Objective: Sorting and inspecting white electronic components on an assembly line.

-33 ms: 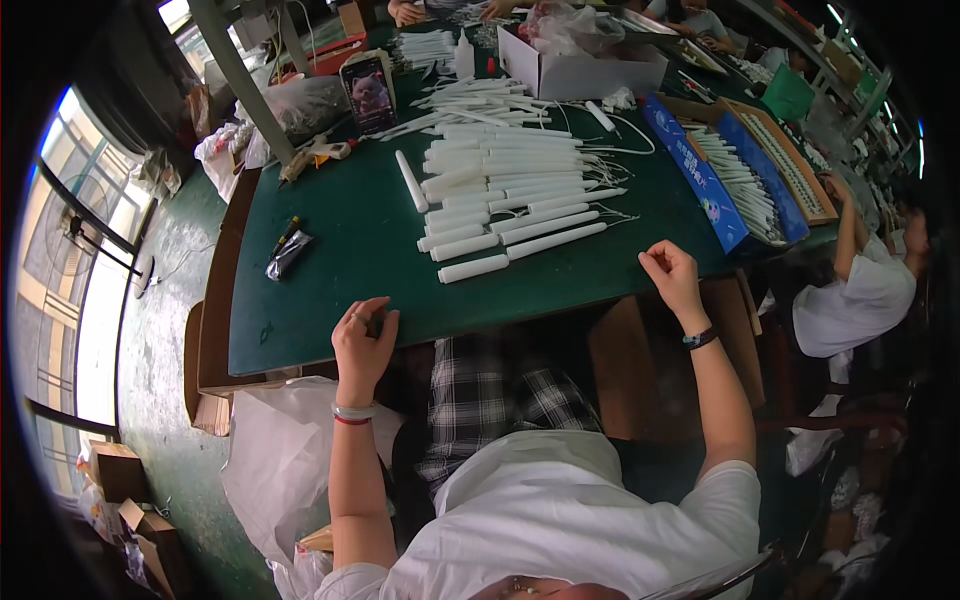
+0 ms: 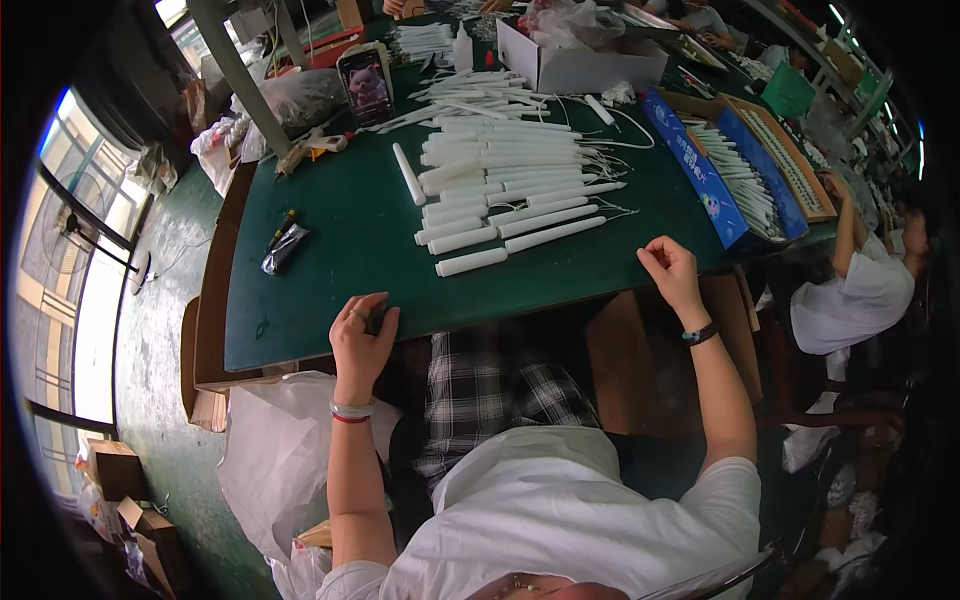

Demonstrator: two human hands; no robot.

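Blue box (image 2: 692,180) of slim white sticks (image 2: 738,180), white carton (image 2: 600,73) of crumpled plastic bags (image 2: 570,30), upright phone (image 2: 366,88), white tubes (image 2: 530,158) in rows mid-worktop (image 2: 350,230), left hand (image 2: 360,338) near edge, fingers loosely parted, right hand (image 2: 674,275), fingertips drawn together.

The left hand (image 2: 362,338) is at the near edge of the surface (image 2: 345,250), toward its left corner, fingers (image 2: 372,302) curled in, thumb (image 2: 390,324) apart. Farther right along that edge, the right hand (image 2: 672,275) has its fingers bent toward the thumb. Both forearms (image 2: 722,385) stretch forward.
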